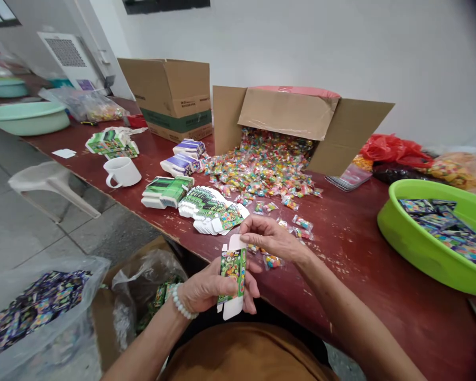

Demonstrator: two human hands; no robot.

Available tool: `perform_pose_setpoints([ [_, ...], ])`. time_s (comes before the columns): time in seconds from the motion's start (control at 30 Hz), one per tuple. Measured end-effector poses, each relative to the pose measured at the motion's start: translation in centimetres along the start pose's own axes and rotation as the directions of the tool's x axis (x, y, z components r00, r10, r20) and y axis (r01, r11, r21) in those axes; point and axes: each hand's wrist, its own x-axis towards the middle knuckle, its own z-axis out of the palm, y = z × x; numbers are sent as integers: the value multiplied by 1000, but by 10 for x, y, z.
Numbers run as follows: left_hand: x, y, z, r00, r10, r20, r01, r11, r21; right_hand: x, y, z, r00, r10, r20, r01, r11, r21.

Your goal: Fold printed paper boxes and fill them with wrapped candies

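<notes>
My left hand (pixel 206 288) is closed around a small green printed carton (pixel 233 272), held upright at the table's near edge with its white flaps open at top and bottom. My right hand (pixel 272 238) curls over the carton's top flap, fingers pinched there; what they pinch is hidden. A few wrapped candies (pixel 273 261) lie on the red table (pixel 360 264) just under the right hand. A fan of flat green cartons (pixel 214 210) lies just beyond the hands.
A tipped cardboard box (pixel 285 114) spills a heap of wrapped candies (pixel 262 172). A green basin (pixel 420 241) of dark packets sits right. A white mug (pixel 122 172), stacked cartons (pixel 166 191) and another cardboard box (pixel 172 98) stand left. Bags lie by the floor.
</notes>
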Motion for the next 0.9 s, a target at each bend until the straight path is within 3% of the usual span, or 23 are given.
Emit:
perform_pose_setpoints([
  [0.3,-6,10,15,1000,-25,6,25,1000,11,-11,-14,13,996,-49,-69,55,994,91],
  [0.4,-8,14,22,1000,-11,3,10,997,76,-19,-19,18,959,-172,-226,131,973,-188],
  [0.47,-8,13,25,1000,21,-11,-20,993,116,-26,-25,23,903,-334,-269,163,847,-505],
  [0.5,-7,12,26,999,38,-29,-34,991,126,-29,-27,25,892,-390,-230,166,755,-635],
  [0.57,-5,9,27,994,71,-81,-59,989,137,-34,-31,30,905,-412,-104,184,601,-778],
  [0.63,-3,5,27,986,103,-132,-81,984,161,-37,-32,33,923,-385,-29,195,529,-826],
  [0.7,-2,3,28,982,111,-154,-84,981,176,-39,-31,34,931,-365,-27,185,531,-827],
  [0.9,-2,1,24,995,3,-99,15,983,181,-41,-26,28,967,-242,-76,114,683,-722],
])
